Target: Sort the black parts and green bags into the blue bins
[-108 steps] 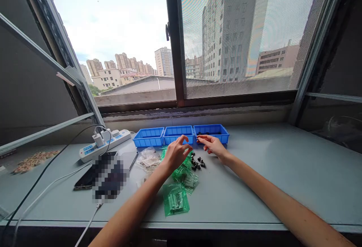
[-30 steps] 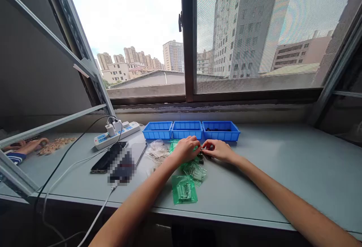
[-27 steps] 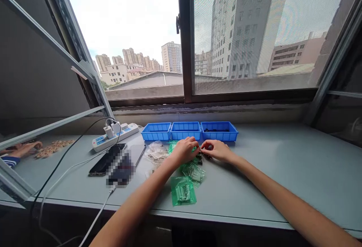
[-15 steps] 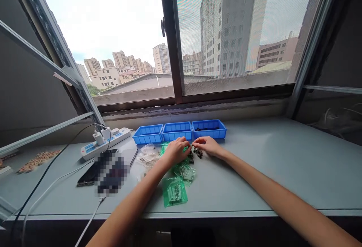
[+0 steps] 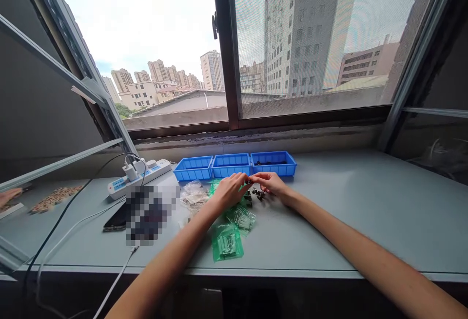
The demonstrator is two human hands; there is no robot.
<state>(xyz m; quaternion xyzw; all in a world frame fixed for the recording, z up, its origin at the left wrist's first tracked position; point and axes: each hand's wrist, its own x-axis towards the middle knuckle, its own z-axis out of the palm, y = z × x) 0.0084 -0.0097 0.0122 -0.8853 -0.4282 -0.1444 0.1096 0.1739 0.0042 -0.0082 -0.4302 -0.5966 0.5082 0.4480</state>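
My left hand (image 5: 231, 190) and my right hand (image 5: 272, 183) meet fingertip to fingertip just in front of the blue bins. Both are closed in a pinch around a small dark part (image 5: 249, 181), too small to name closely. On the table under my fingers lie several small black metallic-looking pieces (image 5: 259, 194), partly hidden. Below my left hand are green plastic bags of small parts (image 5: 227, 245), one near the table's front. Clear bags (image 5: 193, 193) of pale pieces lie left of that hand.
Three blue bins (image 5: 231, 164) stand in a row by the window; dark pieces lie in the right one. To the left are a power strip (image 5: 139, 178), a dark phone (image 5: 116, 217) and trailing cables. Another person's hand (image 5: 10, 195) shows at the far left edge, near small brown pieces (image 5: 54, 198).
My hands have come together, fingertips now meeting at the small dark part. The view has shifted slightly. Another person's hand has appeared at the left edge.
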